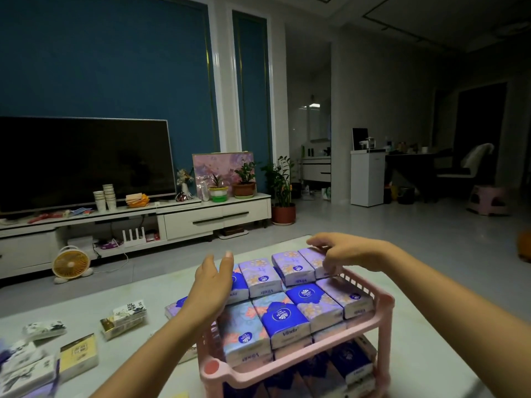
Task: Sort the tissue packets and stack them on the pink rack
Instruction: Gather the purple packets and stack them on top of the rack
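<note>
Where the left hand [212, 285] stands: fingers straight, apart, holding nothing.
Right hand [349, 254]: thumb and fingers pinching the purple packet [313, 259] beneath it.
Pink rack [214, 369]: under both hands, packets in rows.

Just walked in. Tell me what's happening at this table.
A person is loading a pink plastic two-tier rack with blue-and-purple tissue packets. The right hand grips the purple packet at the back-right corner; the left hand, fingers straight, stands at the rows' left edge. The top tier looks nearly full. White and yellow packets lie loose on the pale table.
</note>
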